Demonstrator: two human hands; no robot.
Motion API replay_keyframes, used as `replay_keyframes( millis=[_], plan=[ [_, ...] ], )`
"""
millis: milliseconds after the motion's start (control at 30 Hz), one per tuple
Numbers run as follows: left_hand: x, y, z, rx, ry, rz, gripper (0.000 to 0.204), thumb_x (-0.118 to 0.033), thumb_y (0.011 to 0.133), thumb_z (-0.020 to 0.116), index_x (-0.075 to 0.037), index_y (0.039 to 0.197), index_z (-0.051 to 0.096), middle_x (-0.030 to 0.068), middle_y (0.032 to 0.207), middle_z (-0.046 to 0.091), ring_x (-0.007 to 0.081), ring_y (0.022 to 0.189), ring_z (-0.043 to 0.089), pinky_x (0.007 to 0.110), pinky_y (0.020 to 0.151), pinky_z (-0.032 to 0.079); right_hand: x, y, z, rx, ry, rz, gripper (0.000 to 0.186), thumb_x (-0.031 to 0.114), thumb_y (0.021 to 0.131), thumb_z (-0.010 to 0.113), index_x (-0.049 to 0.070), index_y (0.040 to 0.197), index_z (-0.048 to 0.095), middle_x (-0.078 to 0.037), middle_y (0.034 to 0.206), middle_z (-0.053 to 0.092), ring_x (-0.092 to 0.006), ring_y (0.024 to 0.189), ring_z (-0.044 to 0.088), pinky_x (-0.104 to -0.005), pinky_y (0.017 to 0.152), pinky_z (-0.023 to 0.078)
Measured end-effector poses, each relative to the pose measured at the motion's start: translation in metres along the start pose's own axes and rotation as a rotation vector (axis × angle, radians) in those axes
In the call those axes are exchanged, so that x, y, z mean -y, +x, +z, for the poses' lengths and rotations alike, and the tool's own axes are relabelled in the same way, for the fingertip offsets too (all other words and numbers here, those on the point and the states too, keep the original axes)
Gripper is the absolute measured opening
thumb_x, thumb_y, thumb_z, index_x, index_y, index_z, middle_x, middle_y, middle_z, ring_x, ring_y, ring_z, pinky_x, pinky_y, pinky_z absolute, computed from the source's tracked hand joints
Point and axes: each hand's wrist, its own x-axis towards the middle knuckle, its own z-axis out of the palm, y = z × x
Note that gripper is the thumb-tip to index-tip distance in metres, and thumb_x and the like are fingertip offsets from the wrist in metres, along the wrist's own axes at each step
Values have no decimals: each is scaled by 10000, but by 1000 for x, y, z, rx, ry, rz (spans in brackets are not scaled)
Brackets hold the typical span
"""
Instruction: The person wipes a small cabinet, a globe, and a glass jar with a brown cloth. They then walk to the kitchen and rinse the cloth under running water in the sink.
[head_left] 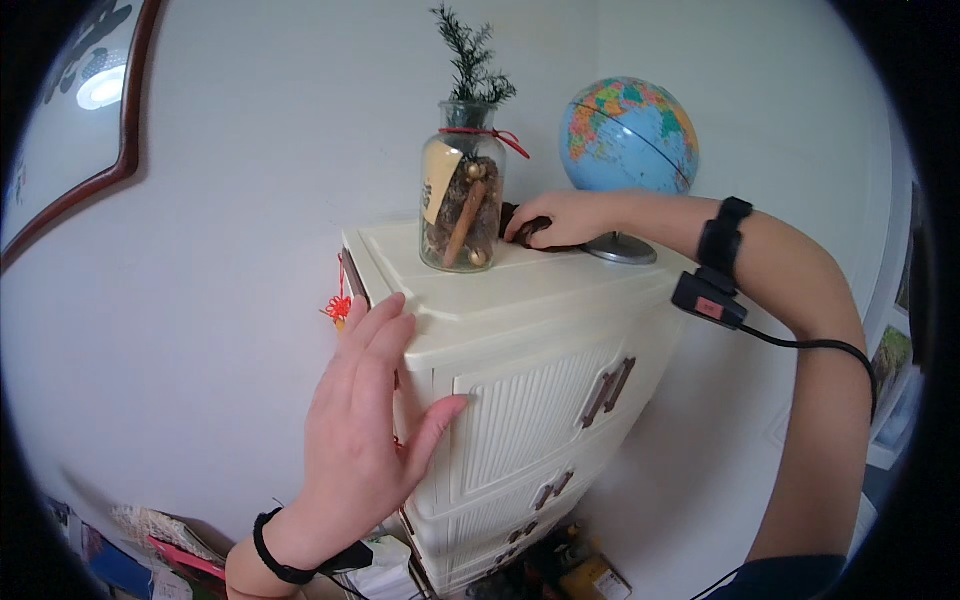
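Note:
My left hand (362, 410) rests against the near left corner of a tall cream cabinet (520, 320), its fingers stretched out and thumb spread over the front. Across the cabinet top reaches my right hand (562, 220), closed on a dark brown cloth (540, 240) that is partly hidden under the fingers. Just left of that hand stands a glass jar (462, 200) of dried pieces, with a green sprig on top and a red string round its neck. Behind my right forearm sits a globe (628, 135) on a round metal base (622, 249).
From the cabinet's left side hangs a red knotted ornament (342, 308). A brown-framed picture (128, 130) is on the wall at the upper left. Papers and folders (170, 550) lie low at the left. A cardboard box (597, 580) is beside the cabinet's foot.

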Motion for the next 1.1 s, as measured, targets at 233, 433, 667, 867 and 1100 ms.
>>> replay_keyframes(
  millis=[233,433,667,867,1100],
  plan=[
    [6,-6,3,-5,62,21,719,-234,805,771,90,1330,402,281,1334,485,456,1235,492,466,1014,434,63,-92,23,-232,198,89,528,147,745,603,54,1264,575,-116,1137,617,-222,1034,576,-327,920,455],
    [12,-8,10,-96,-126,-47,805,-240,799,791,96,1378,344,280,1408,420,421,1300,441,449,1082,373,141,-130,22,-341,358,170,495,43,727,622,40,1219,569,-71,1124,631,-127,1026,573,-274,925,452],
    [30,4,-21,49,-6,20,710,-369,828,736,112,1256,436,275,1232,548,399,1137,552,463,1008,407,181,-110,46,-448,504,-31,441,83,805,653,28,1236,578,-32,1086,650,-96,958,574,-258,886,471],
    [75,107,-6,205,-86,-163,861,-538,795,740,106,1301,474,234,1156,642,308,1085,620,393,901,487,140,-149,30,-602,22,451,478,330,829,624,-4,1169,591,-53,1063,650,-160,937,600,-288,834,484],
    [107,163,54,652,-517,-285,729,-385,645,877,89,1128,609,168,1028,664,212,982,625,343,910,488,159,-191,84,-1249,1512,-35,460,344,976,557,42,1320,513,-92,1283,590,-232,1187,569,-412,1047,439]
  ],
)
